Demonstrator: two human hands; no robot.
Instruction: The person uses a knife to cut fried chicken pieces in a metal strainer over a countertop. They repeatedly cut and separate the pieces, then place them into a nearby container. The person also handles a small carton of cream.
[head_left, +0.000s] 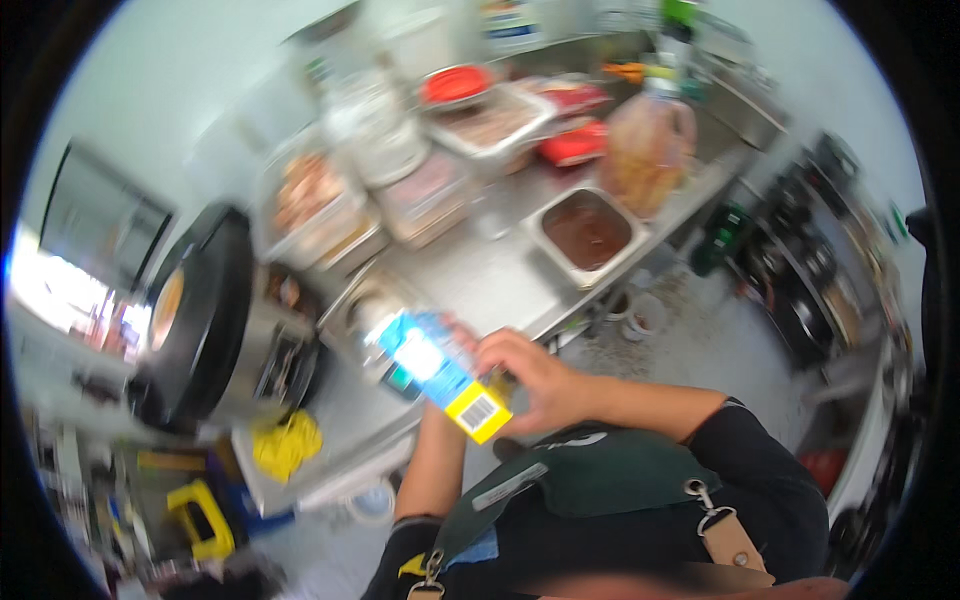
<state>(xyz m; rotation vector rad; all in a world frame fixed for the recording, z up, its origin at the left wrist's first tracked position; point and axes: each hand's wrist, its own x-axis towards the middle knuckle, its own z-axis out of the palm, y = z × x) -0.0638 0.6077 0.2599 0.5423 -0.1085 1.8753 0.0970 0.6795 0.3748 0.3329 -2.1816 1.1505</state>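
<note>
A blue, white and yellow carton (442, 375) is tilted, its yellow base towards me and its far end over a metal pan (337, 311). My left hand (459, 337) is mostly hidden behind the carton and grips it; some fingertips show at its far side. My right hand (536, 379) curls around the carton's right side near the base. A blurred yellowish thing shows between its thumb and fingers. Glare and blur hide the carton's far end, so whether anything comes out cannot be told. A metal container of brown liquid (589, 232) stands farther right on the steel table (480, 289).
Plastic tubs of food (307, 202), a large clear jar (379, 131), a red-lidded tub (456, 86) and a big handled bottle (649, 146) crowd the table's back. A black-lidded cooker (217, 315) stands left, a yellow cloth (286, 446) at the near-left edge. Shelves (802, 255) stand right.
</note>
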